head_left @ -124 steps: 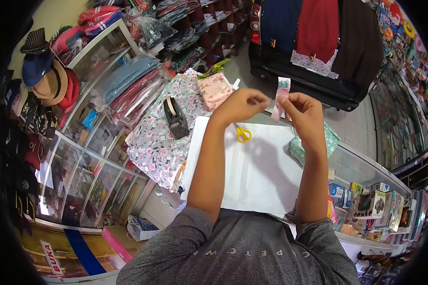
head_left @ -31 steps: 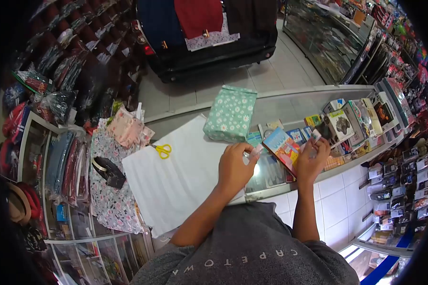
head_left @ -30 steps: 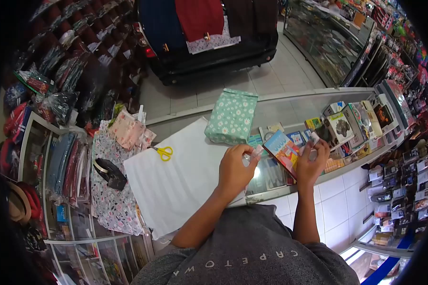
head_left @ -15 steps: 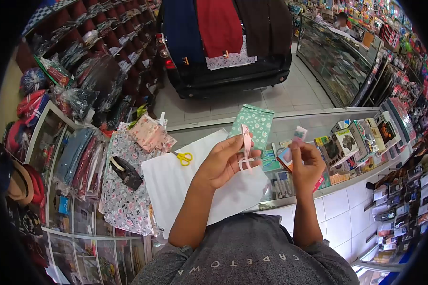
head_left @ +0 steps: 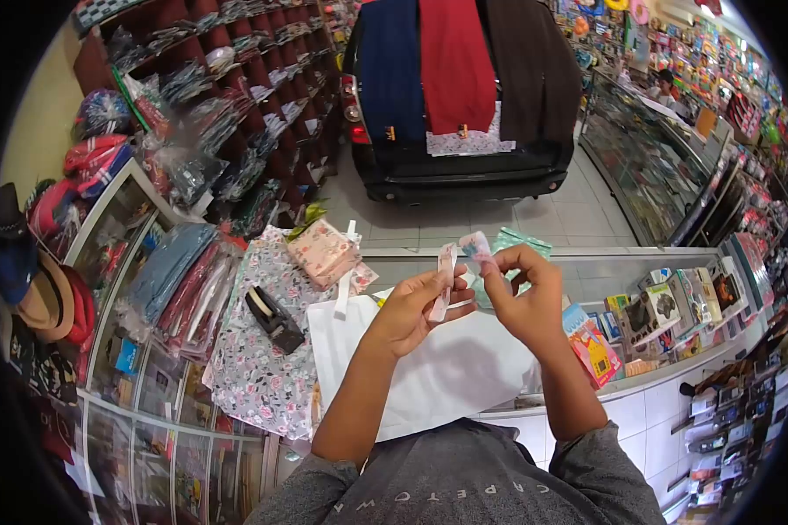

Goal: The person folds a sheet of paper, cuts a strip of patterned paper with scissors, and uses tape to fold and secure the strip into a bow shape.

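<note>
My left hand (head_left: 411, 306) pinches a narrow pale pink strip (head_left: 444, 282) upright between thumb and fingers. Close beside it, my right hand (head_left: 530, 293) grips a small pale piece with pink and bluish print (head_left: 475, 246); exactly what either item is, I cannot tell. Both hands are raised over a white sheet of paper (head_left: 438, 376) spread on the glass counter. Behind my right hand, a green daisy-patterned packet (head_left: 523, 241) is partly hidden. Yellow scissors (head_left: 381, 298) show only a sliver behind my left hand.
Grey floral paper (head_left: 263, 385) lies to the left, bearing a black tape dispenser (head_left: 274, 318) and a pink floral parcel (head_left: 324, 254). Boxed goods (head_left: 652, 313) and a colourful booklet (head_left: 591, 343) sit at the right. A black car (head_left: 464, 179) stands beyond the counter.
My right hand has moved left, bringing its small piece up close to the pink strip. The view has turned left, and the hands now cover more of the green packet and the scissors.
</note>
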Demonstrator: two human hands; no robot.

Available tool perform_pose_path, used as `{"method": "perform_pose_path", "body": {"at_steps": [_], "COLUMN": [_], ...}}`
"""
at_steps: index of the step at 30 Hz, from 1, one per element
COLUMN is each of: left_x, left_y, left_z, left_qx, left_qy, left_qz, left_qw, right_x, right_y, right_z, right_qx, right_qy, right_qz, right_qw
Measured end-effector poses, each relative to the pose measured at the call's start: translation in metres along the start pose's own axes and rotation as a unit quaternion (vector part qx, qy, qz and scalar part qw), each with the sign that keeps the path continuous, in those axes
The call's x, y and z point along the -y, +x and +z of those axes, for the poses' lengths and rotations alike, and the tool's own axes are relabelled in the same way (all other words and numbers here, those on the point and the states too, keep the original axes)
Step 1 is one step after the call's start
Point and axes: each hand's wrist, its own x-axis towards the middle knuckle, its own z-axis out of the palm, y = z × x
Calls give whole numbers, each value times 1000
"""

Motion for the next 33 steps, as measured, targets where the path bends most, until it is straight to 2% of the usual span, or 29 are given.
{"method": "perform_pose_path", "body": {"at_steps": [1,3,5,7,9,13,15,16,19,21,23,25,26,29,33], "left_x": [-11,-31,-49,-67,-83,-112,-118,-120,-127,-131,-137,-143,-137,-139,-139], "left_y": [-6,-17,-29,-38,-48,-72,-78,-79,-82,-82,-88,-93,-87,-92,-90], "left_z": [0,-6,-12,-21,-26,-16,-29,-31,-31,-37,-44,-44,-46,-44,-49], "left_qx": [-5,4,-21,-71,-86,-130,-99,-103,-119,-92,-69,-39,3,-31,-63], "left_qy": [-1,45,149,252,260,236,232,231,235,222,227,286,274,286,309], "left_qz": [5,71,123,174,205,250,249,261,287,300,280,222,291,243,239], "left_qw": [1000,996,981,949,940,930,935,932,921,923,930,931,917,927,919], "right_x": [7,34,61,75,86,103,94,92,87,83,81,81,82,83,75], "right_y": [8,26,42,60,68,67,60,57,50,47,43,39,37,34,27], "right_z": [5,15,26,46,61,88,109,117,127,128,131,134,134,138,143], "right_qx": [7,28,93,92,89,141,91,78,84,89,94,103,111,98,77], "right_qy": [11,31,67,93,118,70,9,-1,-1,-10,-16,-15,-7,-5,7], "right_qz": [-43,-56,-72,-109,-145,-237,-335,-350,-357,-357,-354,-342,-333,-335,-305], "right_qw": [999,998,991,985,978,959,938,933,930,930,931,934,937,937,949]}}
